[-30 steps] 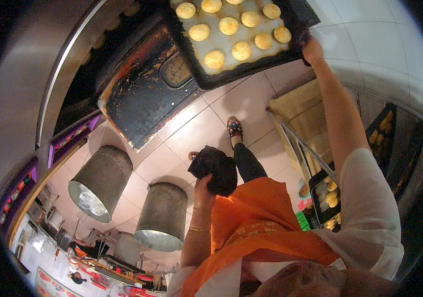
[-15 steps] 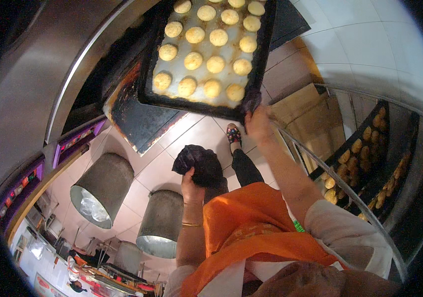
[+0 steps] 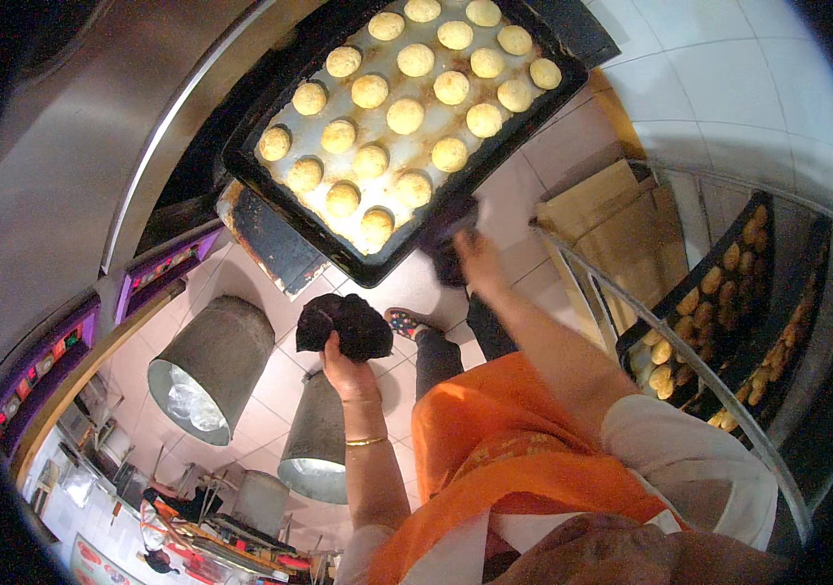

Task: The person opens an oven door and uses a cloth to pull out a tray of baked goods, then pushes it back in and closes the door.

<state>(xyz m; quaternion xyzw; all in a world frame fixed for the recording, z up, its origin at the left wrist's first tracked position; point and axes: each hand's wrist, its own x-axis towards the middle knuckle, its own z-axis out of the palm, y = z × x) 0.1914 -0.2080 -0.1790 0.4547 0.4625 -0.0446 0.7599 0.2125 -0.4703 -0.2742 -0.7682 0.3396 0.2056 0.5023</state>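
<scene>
A black baking tray point(image 3: 370, 271) with rows of round golden pastries point(image 3: 405, 115) sits at the top, turned diagonally at the oven opening. My left hand point(image 3: 346, 372) is closed on a bunched dark cloth point(image 3: 340, 325), below the tray's near corner and apart from it. My right hand point(image 3: 480, 265), a little smeared by motion, grips another dark cloth point(image 3: 448, 239) beside the tray's right long edge. Whether that cloth touches the tray, I cannot tell.
Steel oven front point(image 3: 56, 185) with purple control panels point(image 3: 46, 366) lies left. Two metal drums point(image 3: 217, 366) stand on the tiled floor. At right are a metal rack point(image 3: 651, 317) holding trays of baked pastries point(image 3: 699, 307) and a cardboard box point(image 3: 616, 219).
The tray has swung round to a diagonal, its near end shifting left and down. My right hand has left its corner and moved down-left. My left hand with its cloth has shifted left.
</scene>
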